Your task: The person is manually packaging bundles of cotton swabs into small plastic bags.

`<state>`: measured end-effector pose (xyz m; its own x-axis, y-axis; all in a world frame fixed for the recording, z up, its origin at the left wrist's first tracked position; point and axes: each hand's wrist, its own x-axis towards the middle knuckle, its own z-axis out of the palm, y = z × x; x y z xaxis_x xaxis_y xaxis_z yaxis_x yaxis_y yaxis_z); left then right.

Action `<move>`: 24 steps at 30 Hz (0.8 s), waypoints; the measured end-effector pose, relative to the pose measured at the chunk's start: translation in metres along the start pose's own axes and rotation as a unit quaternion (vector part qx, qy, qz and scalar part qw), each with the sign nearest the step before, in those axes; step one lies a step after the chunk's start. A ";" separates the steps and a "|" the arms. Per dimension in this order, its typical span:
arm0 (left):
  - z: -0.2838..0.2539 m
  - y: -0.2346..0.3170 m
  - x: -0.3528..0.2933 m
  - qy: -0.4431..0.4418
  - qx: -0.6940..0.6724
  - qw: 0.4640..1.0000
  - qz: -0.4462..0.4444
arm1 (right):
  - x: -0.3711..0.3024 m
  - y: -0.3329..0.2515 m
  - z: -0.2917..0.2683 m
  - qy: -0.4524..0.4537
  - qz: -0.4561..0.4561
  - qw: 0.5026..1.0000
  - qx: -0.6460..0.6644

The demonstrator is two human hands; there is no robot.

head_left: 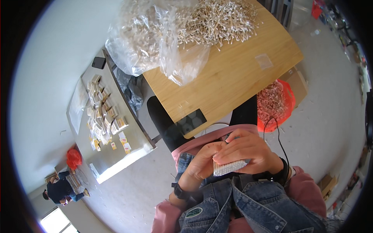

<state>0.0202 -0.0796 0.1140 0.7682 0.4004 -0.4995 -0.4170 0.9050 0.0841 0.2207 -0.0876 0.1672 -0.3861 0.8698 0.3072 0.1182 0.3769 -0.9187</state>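
Observation:
Close to my body, above my lap, a flat bundle of cotton swabs (230,168) is held with its white tips side by side toward me. My right hand (252,151) wraps over the bundle from above, fingers closed on it. From the other side my left hand (204,159) grips its left end, thumb and fingers pressed against it. The sticks and the far end are hidden by my fingers. Beyond my hands, a big heap of loose cotton swabs (219,23) lies on the wooden table (233,73), partly in a clear plastic bag (143,42).
A dark phone-like slab (194,121) lies on the table's near corner. Right of the table, a red tub (289,101) holds more swabs. On a side table (128,155) at left are several small packs (103,105) and a black phone (98,62). Another person (60,190) sits far left.

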 end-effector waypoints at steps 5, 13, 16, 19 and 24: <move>0.002 -0.024 -0.007 0.100 0.056 0.993 0.020 | -0.021 0.015 0.011 0.003 0.019 1.000 0.018; -0.064 -0.035 0.009 -0.016 -0.084 0.996 -0.040 | -0.040 0.047 0.027 0.013 0.065 0.997 0.032; -0.074 -0.027 0.016 0.042 -0.041 0.997 -0.041 | -0.036 0.062 0.027 0.025 0.099 0.994 0.028; -0.070 -0.009 0.020 0.080 -0.058 0.995 -0.005 | -0.034 0.081 0.028 0.090 0.204 0.969 0.109; -0.054 0.032 0.041 0.196 -0.066 0.976 0.065 | -0.015 0.121 0.018 0.114 0.156 0.980 -0.051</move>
<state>0.0128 -0.0421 0.0496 0.4710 0.4008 -0.7858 -0.5769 0.8138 0.0693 0.2250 -0.0611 0.0470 -0.1034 0.9920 0.0731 0.2938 0.1006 -0.9506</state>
